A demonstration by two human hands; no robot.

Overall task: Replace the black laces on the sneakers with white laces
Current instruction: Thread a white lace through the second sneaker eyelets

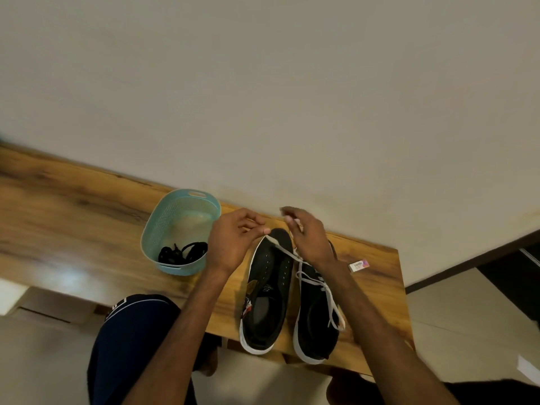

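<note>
Two black sneakers with white soles stand side by side on the wooden table, toes away from me. The left sneaker has bare eyelets. The right sneaker carries a white lace through its eyelets. A second white lace stretches above the left sneaker's toe. My left hand pinches one end of it. My right hand grips the other part near the right sneaker's toe. The black laces lie coiled inside the teal basket.
The teal plastic basket stands left of the sneakers on the wooden table, near the wall. A small white and pink eraser lies right of the shoes near the table's right edge. My knee is below the front edge.
</note>
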